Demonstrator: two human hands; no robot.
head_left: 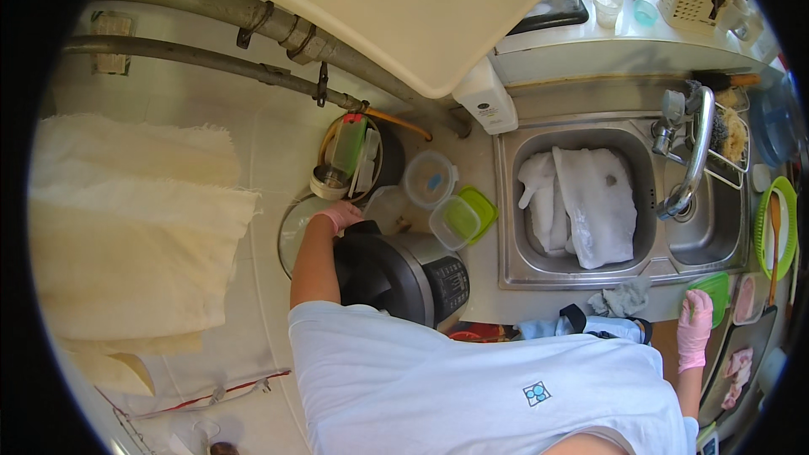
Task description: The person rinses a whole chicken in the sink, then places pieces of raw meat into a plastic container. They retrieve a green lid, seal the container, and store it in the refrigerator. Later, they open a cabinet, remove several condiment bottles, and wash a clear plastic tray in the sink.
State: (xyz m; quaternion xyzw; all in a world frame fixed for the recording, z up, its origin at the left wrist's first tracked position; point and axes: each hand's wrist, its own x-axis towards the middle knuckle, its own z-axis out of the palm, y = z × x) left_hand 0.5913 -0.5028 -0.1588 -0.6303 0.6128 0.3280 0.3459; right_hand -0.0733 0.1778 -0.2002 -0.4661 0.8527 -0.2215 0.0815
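Note:
My left hand (341,215), in a pink glove, reaches behind a black electric pressure cooker (385,275). Its fingers are partly hidden, so what they touch is unclear. Close to it are a clear plastic container (383,207) and a bin (393,155) with upright lids and boxes, including a green one (349,145). A glass lid (297,227) lies under that forearm. At the counter's front edge, right of the sink, my right hand (694,322), also in a pink glove, grips a green plastic lid (714,297).
Soapy plastic pieces (597,208) lie in the steel sink (505,221) under a chrome faucet (701,139). A round clear container (430,178) and a square green-rimmed one (483,212) stand left of it. A grey rag (622,297) lies in front. A cream board (379,0) overhangs the counter.

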